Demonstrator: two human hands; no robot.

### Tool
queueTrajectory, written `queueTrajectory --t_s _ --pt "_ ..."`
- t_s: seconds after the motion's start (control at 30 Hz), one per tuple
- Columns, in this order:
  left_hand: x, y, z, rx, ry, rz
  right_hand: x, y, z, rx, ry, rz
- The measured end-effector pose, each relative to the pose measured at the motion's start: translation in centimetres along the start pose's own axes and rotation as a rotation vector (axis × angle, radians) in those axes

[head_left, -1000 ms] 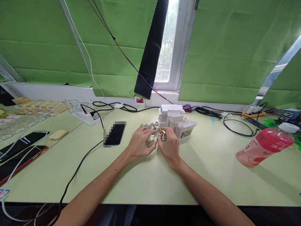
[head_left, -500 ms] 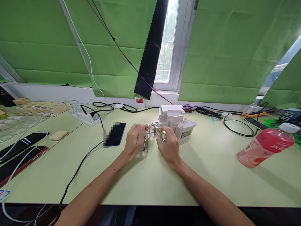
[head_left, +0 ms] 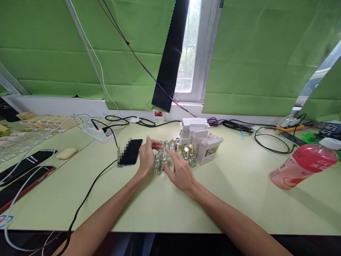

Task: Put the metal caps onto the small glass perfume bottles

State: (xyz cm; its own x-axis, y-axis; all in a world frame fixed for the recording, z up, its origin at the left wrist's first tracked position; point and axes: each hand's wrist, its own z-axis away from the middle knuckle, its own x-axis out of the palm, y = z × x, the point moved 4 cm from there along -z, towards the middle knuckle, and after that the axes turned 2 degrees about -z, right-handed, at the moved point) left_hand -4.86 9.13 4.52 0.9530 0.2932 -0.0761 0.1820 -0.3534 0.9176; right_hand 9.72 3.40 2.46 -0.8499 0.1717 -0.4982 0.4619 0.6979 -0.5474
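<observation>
- Your left hand (head_left: 147,156) has let go of the small glass bottle (head_left: 157,167) it was gripping half a second ago; that bottle now stands upright on the worktop (head_left: 165,206), at the near edge of the cluster of small bottles (head_left: 173,151).
- That hand is now loosely open, palm turned inward, fingers just beside the set-down bottle — whether they touch the glass, you cannot tell.
- Your right hand (head_left: 180,173) no longer pinches the gold-capped bottle (head_left: 191,156); that one stands by the open white cartons (head_left: 202,142).
- The right hand's fingers are spread flat and low, reaching left toward the near bottles, holding nothing.
- So both bottles are down and your hands are free — the group sits together between the blurred phone (head_left: 130,152) and the cartons.
</observation>
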Motion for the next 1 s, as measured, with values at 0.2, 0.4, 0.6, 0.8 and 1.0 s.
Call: queueTrajectory --t_s 0.2,0.4,0.6,0.8,1.0 --pt "0.5 -0.8 0.2 0.018 -0.025 0.056 0.5 0.4 0.0 0.022 -0.098 -0.062" --pt "0.8 -1.7 0.3 -0.005 -0.036 0.181 0.3 0.4 0.0 0.036 -0.097 -0.086" --pt "1.2 -1.4 0.8 0.009 -0.067 0.221 0.3 0.6 0.1 0.043 -0.057 -0.067" --pt "1.5 -1.2 1.3 0.015 -0.086 0.230 0.2 0.6 0.2 0.063 0.000 -0.074" --pt "2.1 -1.0 1.9 0.051 -0.160 0.229 0.1 0.2 0.1 0.078 0.040 -0.062"
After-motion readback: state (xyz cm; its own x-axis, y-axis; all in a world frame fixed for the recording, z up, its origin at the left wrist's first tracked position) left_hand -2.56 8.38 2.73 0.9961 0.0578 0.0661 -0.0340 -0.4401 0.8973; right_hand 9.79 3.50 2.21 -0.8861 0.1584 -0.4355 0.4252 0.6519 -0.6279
